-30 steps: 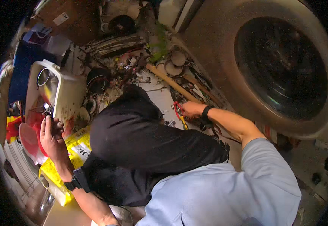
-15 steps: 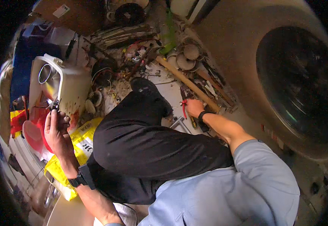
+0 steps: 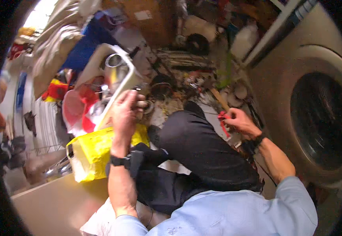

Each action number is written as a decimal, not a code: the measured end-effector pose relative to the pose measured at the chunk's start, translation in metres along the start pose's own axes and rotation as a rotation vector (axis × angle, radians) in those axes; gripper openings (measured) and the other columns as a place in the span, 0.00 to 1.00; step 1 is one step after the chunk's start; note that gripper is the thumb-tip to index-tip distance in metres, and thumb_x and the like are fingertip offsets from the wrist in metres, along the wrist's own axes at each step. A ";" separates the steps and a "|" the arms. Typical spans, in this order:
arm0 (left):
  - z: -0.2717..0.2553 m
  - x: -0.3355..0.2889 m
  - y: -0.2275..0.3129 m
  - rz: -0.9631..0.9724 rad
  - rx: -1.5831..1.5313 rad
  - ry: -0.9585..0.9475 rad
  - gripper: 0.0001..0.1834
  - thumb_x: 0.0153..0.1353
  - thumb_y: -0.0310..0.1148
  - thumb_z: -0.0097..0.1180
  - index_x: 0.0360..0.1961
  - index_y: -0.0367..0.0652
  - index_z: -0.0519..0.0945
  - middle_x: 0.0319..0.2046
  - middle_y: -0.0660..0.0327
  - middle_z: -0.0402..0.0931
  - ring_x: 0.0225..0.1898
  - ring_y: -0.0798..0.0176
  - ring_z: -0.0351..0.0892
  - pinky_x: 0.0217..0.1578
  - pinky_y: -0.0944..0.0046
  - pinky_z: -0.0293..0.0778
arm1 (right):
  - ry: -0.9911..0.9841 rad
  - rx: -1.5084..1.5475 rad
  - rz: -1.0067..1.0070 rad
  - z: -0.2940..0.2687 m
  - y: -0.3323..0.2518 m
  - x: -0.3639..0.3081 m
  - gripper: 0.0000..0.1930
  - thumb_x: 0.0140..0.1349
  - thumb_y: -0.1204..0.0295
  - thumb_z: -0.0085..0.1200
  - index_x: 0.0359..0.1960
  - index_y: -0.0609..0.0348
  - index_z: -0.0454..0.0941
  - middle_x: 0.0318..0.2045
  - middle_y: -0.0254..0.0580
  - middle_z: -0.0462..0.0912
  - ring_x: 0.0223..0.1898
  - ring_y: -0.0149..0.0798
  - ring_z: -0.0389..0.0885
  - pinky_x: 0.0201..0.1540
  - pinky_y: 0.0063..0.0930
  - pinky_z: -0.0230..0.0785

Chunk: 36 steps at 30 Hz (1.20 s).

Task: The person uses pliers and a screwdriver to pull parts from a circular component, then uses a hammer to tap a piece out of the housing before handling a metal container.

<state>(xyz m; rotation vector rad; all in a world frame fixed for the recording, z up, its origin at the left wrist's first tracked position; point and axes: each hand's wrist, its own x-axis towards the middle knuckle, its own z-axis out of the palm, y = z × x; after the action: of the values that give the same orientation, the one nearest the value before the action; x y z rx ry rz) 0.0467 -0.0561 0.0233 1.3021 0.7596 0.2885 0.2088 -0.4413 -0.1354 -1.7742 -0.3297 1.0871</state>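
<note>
My left hand (image 3: 124,114) is raised in front of a white plastic bin (image 3: 128,78). Its fingertips pinch a small dark piece (image 3: 137,89) whose kind I cannot make out. On the other side, beyond my bent knee, my right hand (image 3: 241,122) is closed on red-handled pliers (image 3: 223,125). One red handle points down toward my leg; the jaws are blurred and partly covered by my fingers. Behind that hand lies a long wooden handle (image 3: 219,100) on the floor.
A front-loading washing machine (image 3: 322,118) stands at the right. A yellow bag (image 3: 94,151) sits by my left forearm, near a pink-and-red plastic scoop or basin (image 3: 76,108). Scraps and loose parts litter the floor ahead. A brown cardboard box (image 3: 149,19) is at the back.
My right hand has lifted the red-handled pliers up from the floor. The left hand still pinches the small dark piece. The whole view has swung toward the left.
</note>
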 end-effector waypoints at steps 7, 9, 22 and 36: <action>-0.012 -0.008 -0.002 -0.013 -0.215 -0.042 0.08 0.73 0.35 0.58 0.45 0.44 0.81 0.34 0.63 0.85 0.29 0.71 0.84 0.28 0.72 0.75 | -0.237 0.394 -0.172 0.003 -0.174 -0.050 0.11 0.69 0.68 0.55 0.46 0.61 0.75 0.35 0.42 0.84 0.31 0.29 0.80 0.35 0.22 0.70; -0.015 -0.003 -0.001 0.018 -0.263 -0.043 0.08 0.73 0.36 0.58 0.45 0.44 0.81 0.34 0.63 0.85 0.29 0.71 0.84 0.28 0.72 0.74 | -0.357 0.367 -0.068 0.017 -0.186 -0.041 0.13 0.72 0.64 0.54 0.48 0.61 0.76 0.37 0.45 0.87 0.29 0.27 0.81 0.28 0.19 0.67; -0.038 -0.013 -0.001 0.030 -0.545 -0.064 0.07 0.74 0.34 0.54 0.47 0.45 0.80 0.38 0.60 0.86 0.33 0.65 0.87 0.28 0.67 0.77 | -0.514 0.307 -0.464 0.130 -0.344 -0.017 0.12 0.72 0.66 0.56 0.48 0.63 0.79 0.36 0.41 0.86 0.38 0.34 0.87 0.38 0.25 0.80; -0.074 -0.028 -0.005 0.124 -0.532 0.237 0.15 0.73 0.27 0.54 0.58 0.36 0.78 0.47 0.55 0.85 0.42 0.63 0.87 0.38 0.65 0.86 | -0.765 0.102 0.033 0.199 -0.272 0.024 0.13 0.75 0.66 0.52 0.50 0.63 0.77 0.39 0.42 0.86 0.35 0.35 0.87 0.30 0.32 0.86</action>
<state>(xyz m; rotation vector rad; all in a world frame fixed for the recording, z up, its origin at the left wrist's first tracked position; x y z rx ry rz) -0.0228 -0.0184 0.0235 0.8171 0.7353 0.7043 0.1315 -0.1767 0.0606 -1.2143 -0.6885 1.7492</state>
